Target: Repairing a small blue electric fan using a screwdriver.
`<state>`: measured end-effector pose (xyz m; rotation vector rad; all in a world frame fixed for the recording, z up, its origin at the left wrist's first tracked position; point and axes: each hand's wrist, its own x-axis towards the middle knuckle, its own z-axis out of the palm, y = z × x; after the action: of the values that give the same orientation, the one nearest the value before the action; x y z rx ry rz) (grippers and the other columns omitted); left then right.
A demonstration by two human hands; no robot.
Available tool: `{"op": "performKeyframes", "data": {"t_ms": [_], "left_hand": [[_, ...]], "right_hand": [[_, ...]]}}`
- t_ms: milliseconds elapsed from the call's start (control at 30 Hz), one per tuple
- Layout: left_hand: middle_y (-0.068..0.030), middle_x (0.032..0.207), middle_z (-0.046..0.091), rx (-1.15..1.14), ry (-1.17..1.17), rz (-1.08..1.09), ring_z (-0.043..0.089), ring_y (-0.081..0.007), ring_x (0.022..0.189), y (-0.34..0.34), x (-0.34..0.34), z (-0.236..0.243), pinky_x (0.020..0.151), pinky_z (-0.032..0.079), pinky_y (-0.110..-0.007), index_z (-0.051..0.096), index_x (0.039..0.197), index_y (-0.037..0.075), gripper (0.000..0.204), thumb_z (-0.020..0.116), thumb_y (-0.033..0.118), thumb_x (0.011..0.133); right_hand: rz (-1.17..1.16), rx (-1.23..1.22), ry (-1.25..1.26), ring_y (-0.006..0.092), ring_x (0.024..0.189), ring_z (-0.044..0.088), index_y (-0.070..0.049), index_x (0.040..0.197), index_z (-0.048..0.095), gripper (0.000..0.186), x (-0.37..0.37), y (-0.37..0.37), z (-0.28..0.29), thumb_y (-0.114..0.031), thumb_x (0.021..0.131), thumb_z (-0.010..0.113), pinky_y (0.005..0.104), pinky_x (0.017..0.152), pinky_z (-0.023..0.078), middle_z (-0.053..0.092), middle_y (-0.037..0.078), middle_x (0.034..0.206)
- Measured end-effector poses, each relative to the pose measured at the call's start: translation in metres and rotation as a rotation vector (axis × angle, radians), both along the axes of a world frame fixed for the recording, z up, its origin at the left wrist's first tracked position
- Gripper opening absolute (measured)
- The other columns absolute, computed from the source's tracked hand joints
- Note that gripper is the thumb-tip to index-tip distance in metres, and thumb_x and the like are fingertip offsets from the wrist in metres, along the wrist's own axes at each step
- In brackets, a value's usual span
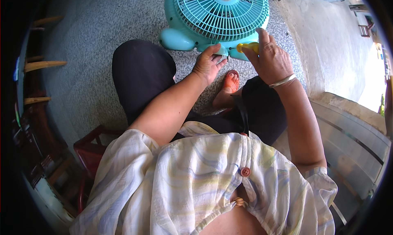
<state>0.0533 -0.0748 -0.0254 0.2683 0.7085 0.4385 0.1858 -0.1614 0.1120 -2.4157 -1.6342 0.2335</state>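
A turquoise electric fan (pixel 223 15) with a round slatted grille lies on the floor at the top of the head view, grille up. My left hand (pixel 208 65) is at its near edge, thumb on top of the turquoise casing and fingers curled below, gripping that edge. In my right hand (pixel 272 61) is a screwdriver (pixel 249 47) with a yellow handle, lying sideways with its tip toward the fan's near edge, close to my left fingertips. The shaft is short in view, and whether its tip sits in a screw is too small to tell.
Speckled grey floor (pixel 90 71) surrounds the fan. My dark-trousered knees (pixel 143 77) flank my arms, and an orange-strapped sandal (pixel 231 81) stands between them. A dark red chair (pixel 92 149) is at left, with wooden furniture legs (pixel 45 65) beyond. A pale step (pixel 339 108) lies right.
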Motion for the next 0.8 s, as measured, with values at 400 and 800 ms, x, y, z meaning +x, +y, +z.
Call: {"op": "performKeyframes", "data": {"t_ms": [400, 800], "left_hand": [[-0.0109, 0.112, 0.046, 0.003, -0.001, 0.002, 0.043, -0.0258, 0.11, 0.0, 0.001, 0.001, 0.097, 0.034, -0.043, 0.041, 0.113, 0.004, 0.062, 0.072, 0.03, 0.066], [-0.0107, 0.111, 0.047, -0.002, 0.004, 0.005, 0.044, -0.025, 0.109, 0.001, 0.0, 0.001, 0.096, 0.035, -0.042, 0.043, 0.112, 0.004, 0.06, 0.072, 0.03, 0.066]], "right_hand": [[0.262, 0.291, 0.152, 0.0373, 0.072, 0.056, 0.001, 0.095, 0.047, 0.024, 0.001, -0.002, -0.013, -0.013, 0.08, 0.06, 0.0402, 0.064, 0.048, 0.051, 0.021, 0.087], [0.183, -0.034, 0.118, 0.0326, 0.062, 0.063, 0.001, 0.088, 0.045, 0.041, -0.001, -0.007, 0.001, -0.04, 0.085, 0.052, 0.0408, 0.053, 0.049, 0.061, 0.017, 0.064]]}}
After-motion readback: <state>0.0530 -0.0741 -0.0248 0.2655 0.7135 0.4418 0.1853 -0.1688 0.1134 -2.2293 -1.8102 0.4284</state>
